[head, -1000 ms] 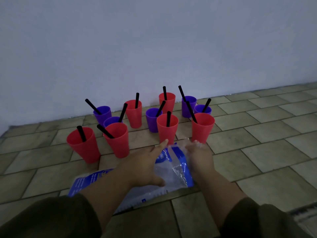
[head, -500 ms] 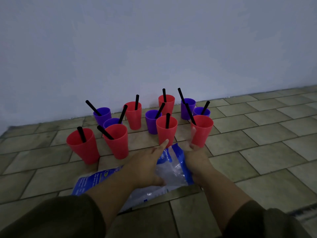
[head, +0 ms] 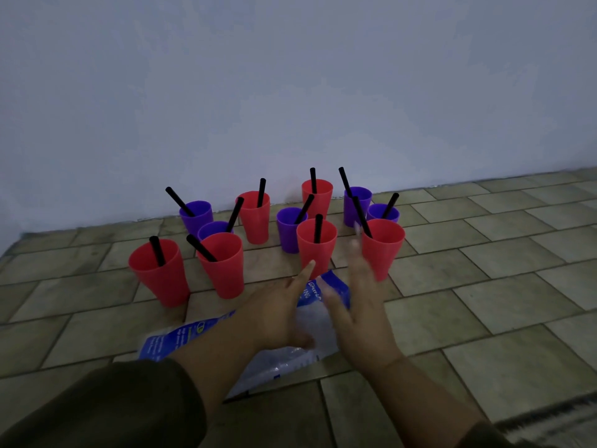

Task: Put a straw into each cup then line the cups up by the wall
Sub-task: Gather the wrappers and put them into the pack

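Observation:
Several red and purple cups stand in a loose cluster on the tiled floor, each with a black straw in it. The nearest red cups are at the left (head: 160,273), left of centre (head: 223,265), the middle (head: 316,245) and the right (head: 382,247). My left hand (head: 277,310) lies flat on a blue-and-clear plastic bag (head: 181,337), forefinger pointing at the middle red cup. My right hand (head: 361,305) hovers above the bag with fingers spread, blurred, just left of the right red cup. Neither hand holds anything.
The pale wall (head: 290,92) meets the tiled floor (head: 484,286) right behind the back cups (head: 316,195). A dark rug edge (head: 549,415) shows at the lower right.
My right hand has lifted off the bag and spread its fingers toward the right red cup. My left hand has stayed on the bag.

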